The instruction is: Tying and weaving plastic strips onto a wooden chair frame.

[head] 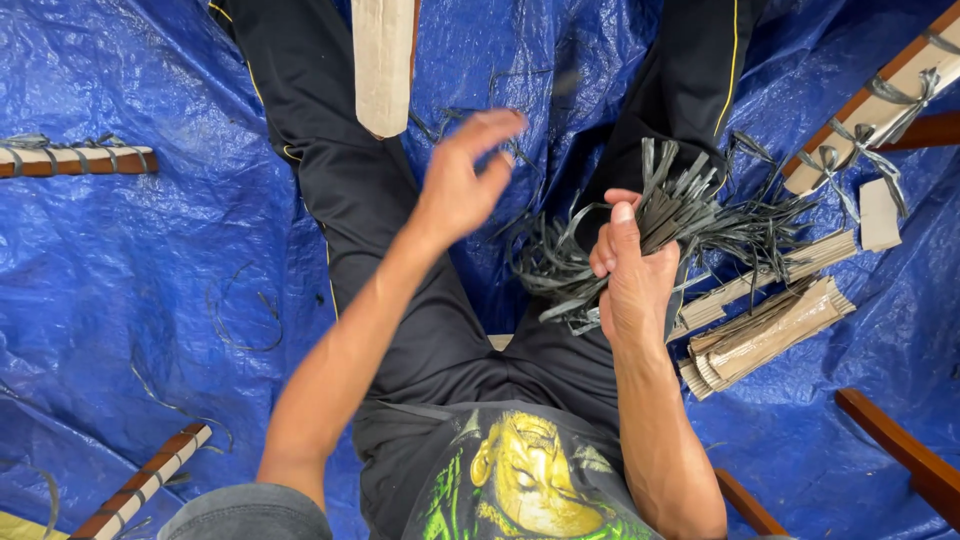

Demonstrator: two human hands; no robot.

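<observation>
I sit on a blue tarpaulin (120,260) with my legs in black trousers stretched out. My right hand (632,270) is closed around a bundle of grey plastic strips (690,215) whose ends fan out above and below my fist. My left hand (470,175) hovers above my left thigh, fingers spread and slightly blurred, holding nothing I can make out. A flat pale wooden slat (383,62) lies along my left leg, just beyond that hand.
A stack of folded cardboard pieces (765,330) lies to the right of my right hand. Wooden bars wrapped with cardboard and grey strips rest at upper right (880,105), left (75,160) and lower left (140,485). Bare wooden pieces (900,450) sit at lower right. Loose strips litter the tarpaulin.
</observation>
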